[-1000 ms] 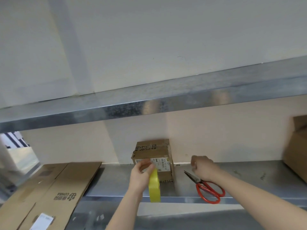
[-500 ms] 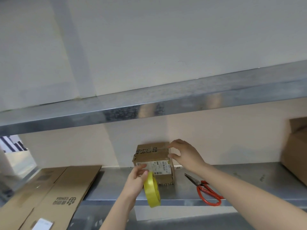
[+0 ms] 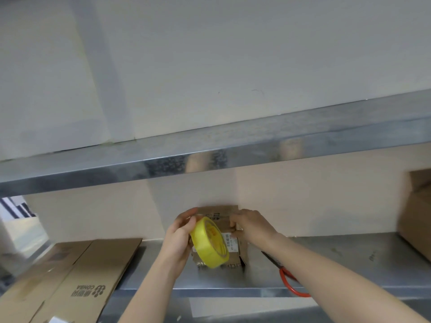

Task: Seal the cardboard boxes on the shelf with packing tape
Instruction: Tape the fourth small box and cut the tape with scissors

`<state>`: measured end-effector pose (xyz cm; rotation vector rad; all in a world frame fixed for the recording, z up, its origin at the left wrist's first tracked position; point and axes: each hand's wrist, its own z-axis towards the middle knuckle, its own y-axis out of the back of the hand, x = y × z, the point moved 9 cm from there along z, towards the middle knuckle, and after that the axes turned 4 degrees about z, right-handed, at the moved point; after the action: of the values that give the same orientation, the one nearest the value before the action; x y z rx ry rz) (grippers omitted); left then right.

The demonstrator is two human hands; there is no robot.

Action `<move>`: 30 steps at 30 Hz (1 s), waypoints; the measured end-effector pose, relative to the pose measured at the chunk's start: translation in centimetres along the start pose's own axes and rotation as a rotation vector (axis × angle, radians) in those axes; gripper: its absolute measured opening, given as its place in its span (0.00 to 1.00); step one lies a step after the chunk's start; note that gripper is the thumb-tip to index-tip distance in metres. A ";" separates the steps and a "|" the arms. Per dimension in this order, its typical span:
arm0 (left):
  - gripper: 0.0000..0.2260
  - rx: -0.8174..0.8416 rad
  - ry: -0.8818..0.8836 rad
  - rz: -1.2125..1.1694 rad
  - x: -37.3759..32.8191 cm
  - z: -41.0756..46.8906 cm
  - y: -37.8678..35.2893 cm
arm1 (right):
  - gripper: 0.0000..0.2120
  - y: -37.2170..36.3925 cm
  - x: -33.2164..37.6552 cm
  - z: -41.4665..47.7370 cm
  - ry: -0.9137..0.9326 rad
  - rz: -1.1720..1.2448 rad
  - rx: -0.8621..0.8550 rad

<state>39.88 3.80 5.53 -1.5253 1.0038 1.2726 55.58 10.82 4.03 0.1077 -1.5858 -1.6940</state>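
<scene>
Hands meet at a small brown cardboard box (image 3: pixel 221 212) that stands near the back of a grey metal shelf (image 3: pixel 338 255), close against the pale wall (image 3: pixel 303 194). The left hand (image 3: pixel 178 238) grips a roll of yellow packing tape (image 3: pixel 210 244), fingers curled over the top of the ring and the palm behind it. The roll is tilted, its open core facing up and to the right, and it hangs in front of the box, covering much of the front face. Whether any tape runs from the roll to the box cannot be told. The right hand (image 3: pixel 251 226) holds the box at its upper right edge, fingers bent round the corner, just above the white printed label (image 3: pixel 231 242) on the front face.

To the right of the box, a pair of red-handled scissors (image 3: pixel 284 276) lies flat on the shelf, partly hidden under the right forearm, blades pointing toward the box. On the left end of the shelf lie flattened brown cardboard sheets (image 3: pixel 93 264), reaching past its front lip. At the far right edge a larger brown cardboard box (image 3: pixel 417 220) stands, well apart from the small one. Above, the front beam of an upper metal shelf (image 3: pixel 210 157) crosses the view.
</scene>
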 end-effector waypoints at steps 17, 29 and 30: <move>0.06 -0.242 -0.210 -0.096 -4.6 3.8 0.5 | 0.57 -0.3 -2.0 0.2 -0.212 0.346 0.014; 0.06 -0.226 -0.210 -0.007 -3.8 8.5 -0.4 | 0.49 -4.5 -2.1 1.7 -0.153 0.476 0.130; 0.06 -0.205 -0.208 0.020 -3.8 8.7 -0.6 | 0.48 -4.7 -2.0 1.7 -0.156 0.484 0.126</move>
<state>37.56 12.47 8.59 -1.5000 0.7754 1.5527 53.78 12.87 -0.58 -0.3287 -1.6674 -1.2491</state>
